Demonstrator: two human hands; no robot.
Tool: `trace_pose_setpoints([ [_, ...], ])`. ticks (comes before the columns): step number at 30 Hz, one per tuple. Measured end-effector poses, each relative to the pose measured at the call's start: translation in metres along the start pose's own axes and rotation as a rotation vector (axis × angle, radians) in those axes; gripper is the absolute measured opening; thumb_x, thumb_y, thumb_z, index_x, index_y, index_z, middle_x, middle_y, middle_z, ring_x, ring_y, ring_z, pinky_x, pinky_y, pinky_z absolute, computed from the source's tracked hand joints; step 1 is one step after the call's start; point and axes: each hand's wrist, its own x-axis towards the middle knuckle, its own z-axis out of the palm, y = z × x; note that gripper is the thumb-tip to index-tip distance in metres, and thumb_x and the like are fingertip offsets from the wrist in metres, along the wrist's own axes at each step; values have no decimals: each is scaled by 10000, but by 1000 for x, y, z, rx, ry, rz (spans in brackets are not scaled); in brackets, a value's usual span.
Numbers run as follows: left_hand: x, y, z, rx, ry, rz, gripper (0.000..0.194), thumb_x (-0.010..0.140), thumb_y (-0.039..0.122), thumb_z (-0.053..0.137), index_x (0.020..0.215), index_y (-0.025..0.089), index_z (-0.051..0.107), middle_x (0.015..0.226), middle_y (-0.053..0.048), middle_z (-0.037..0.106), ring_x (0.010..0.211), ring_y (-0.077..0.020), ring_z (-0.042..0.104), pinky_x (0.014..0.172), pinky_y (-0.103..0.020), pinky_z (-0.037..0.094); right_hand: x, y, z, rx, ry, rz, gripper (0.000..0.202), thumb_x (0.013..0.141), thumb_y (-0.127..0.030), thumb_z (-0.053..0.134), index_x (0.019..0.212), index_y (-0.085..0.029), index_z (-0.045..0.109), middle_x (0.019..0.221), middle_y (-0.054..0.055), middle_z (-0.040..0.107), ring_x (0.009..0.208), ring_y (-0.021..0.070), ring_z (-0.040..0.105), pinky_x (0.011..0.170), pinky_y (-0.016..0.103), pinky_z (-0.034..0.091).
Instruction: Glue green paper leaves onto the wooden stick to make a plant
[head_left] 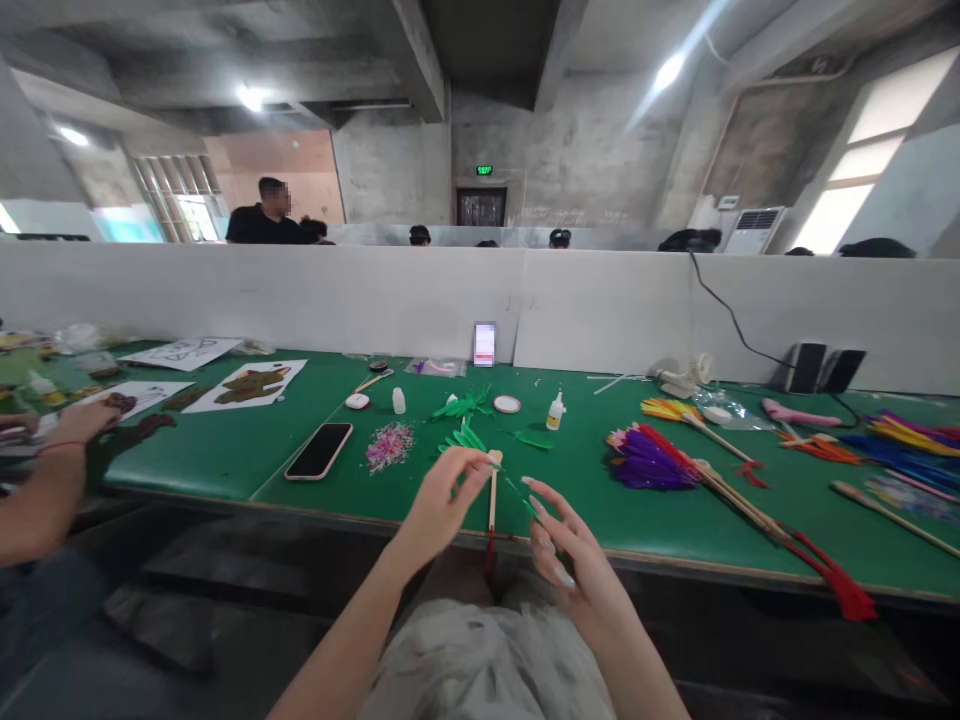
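A thin green feather (521, 492) stretches between my two hands. The fingertips of my left hand (448, 492) are pinched at its upper end, just over the pale head of a wooden stick. My right hand (564, 535) has its fingers curled around the lower end, partly hiding it. Beneath them the wooden stick (493, 500) lies on the table, a red tassel (490, 550) hanging from its near end over the edge. Beyond my left hand are loose green feathers (465, 436), and another green feather (533, 439) lies to the right.
On the green table (337, 530) are a phone (320, 451), pink sequins (389, 446), a white bottle (399, 401), a yellow-labelled glue bottle (555, 411) and a round lid (507, 404). Purple feather fans (651, 458) lie right. Another person's hand (86, 418) works at left. A white partition (360, 300) stands behind.
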Motion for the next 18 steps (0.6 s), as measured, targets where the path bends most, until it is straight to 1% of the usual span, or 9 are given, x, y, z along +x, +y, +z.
trace_pose_setpoints([
  [1, -3, 11, 7, -18, -20, 53, 198, 890, 314, 427, 925, 186, 574, 906, -37, 600, 818, -130, 561, 707, -225, 438, 0, 1, 0, -13, -1, 3, 480, 678, -344, 734, 1097, -205, 546, 505, -76, 474, 300, -2, 290, 315, 137, 193],
  [2, -6, 19, 12, -25, -11, 88, 169, 886, 297, 444, 871, 179, 564, 852, -31, 591, 788, -124, 553, 701, -221, 433, -1, 1, -1, -25, -1, 9, 474, 683, -343, 729, 1098, -209, 543, 499, -76, 473, 300, 0, 293, 316, 138, 192],
  [4, -8, 26, 18, -24, 29, 113, 144, 877, 271, 470, 798, 173, 541, 774, -19, 570, 734, -115, 536, 678, -214, 424, -3, -1, -1, -52, -1, 19, 453, 705, -341, 713, 1104, -217, 538, 486, -79, 468, 303, 1, 293, 324, 137, 196],
  [7, -10, 24, 19, -16, 40, 107, 132, 867, 256, 491, 769, 174, 522, 743, -13, 559, 698, -111, 523, 647, -210, 416, -7, -4, -1, -88, -21, 24, 453, 718, -345, 703, 1117, -221, 526, 479, -79, 474, 300, 1, 287, 328, 141, 195],
  [9, -11, 20, 18, 7, 19, 117, 125, 876, 243, 473, 778, 176, 515, 756, -16, 560, 714, -115, 525, 656, -214, 416, -9, -5, -1, -111, -42, 12, 470, 721, -355, 700, 1127, -216, 508, 478, -79, 480, 298, 4, 286, 325, 144, 198],
  [11, -12, 18, 17, 48, 23, 133, 130, 891, 225, 436, 789, 178, 502, 775, -24, 558, 739, -122, 528, 671, -224, 419, -9, -4, 1, -133, -66, -3, 492, 723, -372, 697, 1136, -209, 484, 470, -81, 483, 292, 3, 275, 322, 143, 196],
  [14, -15, 16, 19, 126, 70, 154, 134, 901, 201, 402, 793, 178, 479, 779, -30, 548, 746, -130, 523, 670, -235, 422, -9, -1, 3, -189, -88, -28, 524, 733, -405, 681, 1150, -205, 436, 458, -83, 493, 284, 4, 269, 314, 134, 177],
  [18, -17, 17, 25, 246, 163, 200, 133, 897, 169, 391, 780, 179, 454, 746, -24, 533, 723, -136, 504, 659, -245, 422, -9, 1, 6, -266, -68, -72, 557, 738, -434, 665, 1171, -220, 387, 474, -79, 520, 290, 15, 290, 304, 124, 154],
])
